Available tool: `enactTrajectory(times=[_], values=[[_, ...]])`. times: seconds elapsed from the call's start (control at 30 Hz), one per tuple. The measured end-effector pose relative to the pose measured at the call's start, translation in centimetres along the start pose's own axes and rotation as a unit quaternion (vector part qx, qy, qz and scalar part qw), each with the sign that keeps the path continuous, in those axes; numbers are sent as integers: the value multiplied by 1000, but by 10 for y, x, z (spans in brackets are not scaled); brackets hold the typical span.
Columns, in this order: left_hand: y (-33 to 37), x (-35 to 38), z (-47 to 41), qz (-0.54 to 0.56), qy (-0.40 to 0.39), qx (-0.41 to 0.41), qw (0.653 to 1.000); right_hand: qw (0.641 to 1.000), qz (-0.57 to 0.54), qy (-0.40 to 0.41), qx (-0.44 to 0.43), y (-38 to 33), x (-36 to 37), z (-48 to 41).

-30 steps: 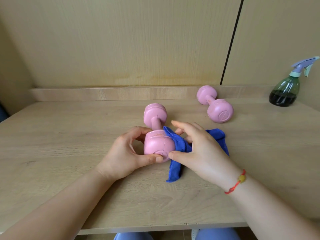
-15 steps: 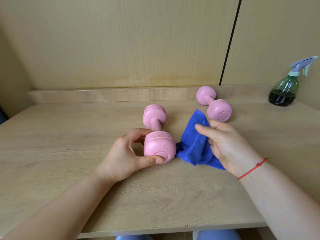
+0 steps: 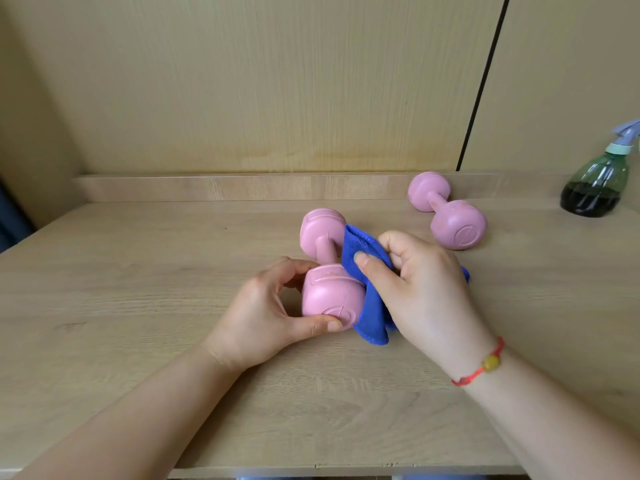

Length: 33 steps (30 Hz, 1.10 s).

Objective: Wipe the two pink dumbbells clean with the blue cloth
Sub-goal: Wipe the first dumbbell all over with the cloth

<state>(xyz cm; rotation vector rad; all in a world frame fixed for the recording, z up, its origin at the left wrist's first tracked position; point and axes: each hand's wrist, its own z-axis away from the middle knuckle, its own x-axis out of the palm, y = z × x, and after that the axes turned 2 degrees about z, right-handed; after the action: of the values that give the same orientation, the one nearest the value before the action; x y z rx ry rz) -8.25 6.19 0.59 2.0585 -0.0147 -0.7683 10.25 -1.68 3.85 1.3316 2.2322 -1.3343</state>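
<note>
On the wooden worktop (image 3: 138,306) the left hand (image 3: 266,317) still grips the near dumbbell (image 3: 329,296) by its head, while the right hand (image 3: 426,292), pinching the blue cloth (image 3: 360,247), has brought it back against the right side, so wiping continues; the second dumbbell (image 3: 450,216) waits farther back.

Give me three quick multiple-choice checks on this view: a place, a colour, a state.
1. Where does the spray bottle stand? A) far right of the table B) its left edge C) its near edge
2. What colour is the cloth? A) red B) blue C) green
3. What is the right hand doing? A) lying open B) gripping the cloth against the near dumbbell C) lifting the bottle

Key: 1 A, it stands far right by the wall. 2 B, plainly blue. 3 B, it curls round the cloth beside the dumbbell.
</note>
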Motion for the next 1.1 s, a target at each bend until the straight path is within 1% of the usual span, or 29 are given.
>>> enactTrajectory(times=[0.13, 0.23, 0.3, 0.4, 0.5, 0.57, 0.63, 0.77, 1.0, 1.1], values=[[-1, -2, -2, 0, 4, -27, 1000, 999, 13, -20, -32, -3, -3, 21], [-3, -2, -1, 9, 1, -23, 1000, 998, 20, -36, -40, -4, -5, 23], [-4, -1, -1, 13, -1, -17, 1000, 998, 37, -44, -24, -1, -3, 18], [-4, -1, -2, 17, -4, -13, 1000, 996, 56, -66, 25, 10, -1, 11], [-5, -2, -2, 18, -2, -14, 1000, 994, 4, -80, 73, 22, -2, 16], [-6, -2, -3, 18, -3, -13, 1000, 994, -33, -63, 80, 21, -3, 20], [-7, -1, -3, 19, -3, -11, 1000, 997, -44, -46, 52, 12, -4, 22], [-8, -1, -2, 21, -1, -3, 1000, 999, -15, -41, -15, -8, 0, 22], [-8, 0, -4, 32, -7, 10, 999, 999, 9, -18, -50, 5, -5, 23], [-8, -1, -3, 9, -8, 39, 999, 997, 13, -25, -76, 0, -6, 22]])
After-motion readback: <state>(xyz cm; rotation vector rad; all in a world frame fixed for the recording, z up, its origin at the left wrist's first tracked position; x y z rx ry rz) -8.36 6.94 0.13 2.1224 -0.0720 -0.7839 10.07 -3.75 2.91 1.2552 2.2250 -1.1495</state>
